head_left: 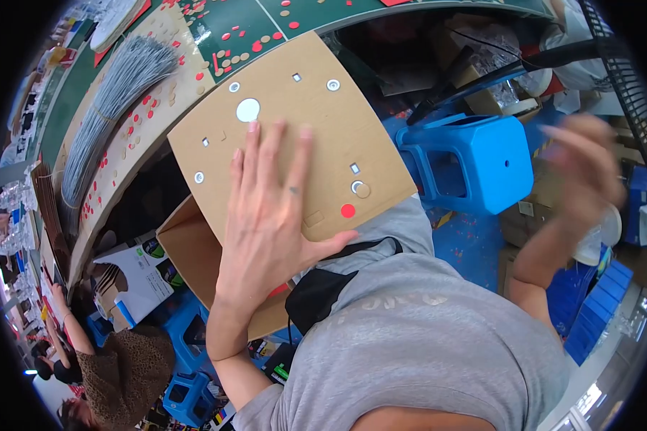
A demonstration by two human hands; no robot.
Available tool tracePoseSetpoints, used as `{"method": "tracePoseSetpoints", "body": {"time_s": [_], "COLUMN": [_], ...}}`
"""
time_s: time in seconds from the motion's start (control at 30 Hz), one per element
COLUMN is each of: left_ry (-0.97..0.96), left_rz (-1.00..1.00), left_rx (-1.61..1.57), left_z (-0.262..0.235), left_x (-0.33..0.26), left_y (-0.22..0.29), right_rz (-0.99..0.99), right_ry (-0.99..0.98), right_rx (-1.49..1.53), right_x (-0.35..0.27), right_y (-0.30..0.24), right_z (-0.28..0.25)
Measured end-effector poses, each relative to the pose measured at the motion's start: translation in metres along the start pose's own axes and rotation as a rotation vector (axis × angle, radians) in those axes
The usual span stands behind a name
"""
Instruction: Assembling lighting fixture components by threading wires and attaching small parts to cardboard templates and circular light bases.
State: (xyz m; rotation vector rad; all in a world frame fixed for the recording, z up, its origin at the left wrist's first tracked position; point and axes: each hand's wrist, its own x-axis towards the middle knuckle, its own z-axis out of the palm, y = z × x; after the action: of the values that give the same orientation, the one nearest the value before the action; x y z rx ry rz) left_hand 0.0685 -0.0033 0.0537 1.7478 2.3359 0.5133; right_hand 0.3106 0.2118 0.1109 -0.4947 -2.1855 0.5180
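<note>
A flat brown cardboard panel [287, 93] lies across my lap, tilted, with several round and small square cut-outs. My left hand [266, 194] rests on its face, fingers spread and thumb stretched toward the near edge. Close to the fingertips is the largest round hole [248, 110]. A loose-looking cardboard disc [363, 190] partly covers another hole near the right edge, beside a red disc [348, 210]. Away to the right, my right hand [586, 169] is raised off the panel and smeared by motion; whether it holds anything cannot be made out.
Left of the panel, a bench [187, 43] carries scattered red and tan punched pieces and a bundle of grey wires [111, 108]. A blue plastic stool [492, 165] stands to the right. Below the panel is an open cardboard box [187, 244]. Another person [126, 373] sits at lower left.
</note>
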Motion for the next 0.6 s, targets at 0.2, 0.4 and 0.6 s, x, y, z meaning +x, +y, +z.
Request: {"method": "tracePoseSetpoints", "body": {"time_s": [0.2, 0.4, 0.6], "left_ry": [0.058, 0.093, 0.047], "left_rz": [0.104, 0.083, 0.069], "left_rx": [-0.104, -0.101, -0.086], "left_z": [0.002, 0.000, -0.005], "left_x": [-0.012, -0.010, 0.000], "left_y": [-0.016, -0.015, -0.017], "right_rz": [-0.311, -0.521, -0.546], "right_ry": [-0.466, -0.534, -0.643], "right_rx": [0.220, 0.255, 0.266], "right_x": [0.008, 0.023, 0.041], "right_y": [0.016, 0.025, 0.036], "right_z": [0.119, 0.131, 0.128]}}
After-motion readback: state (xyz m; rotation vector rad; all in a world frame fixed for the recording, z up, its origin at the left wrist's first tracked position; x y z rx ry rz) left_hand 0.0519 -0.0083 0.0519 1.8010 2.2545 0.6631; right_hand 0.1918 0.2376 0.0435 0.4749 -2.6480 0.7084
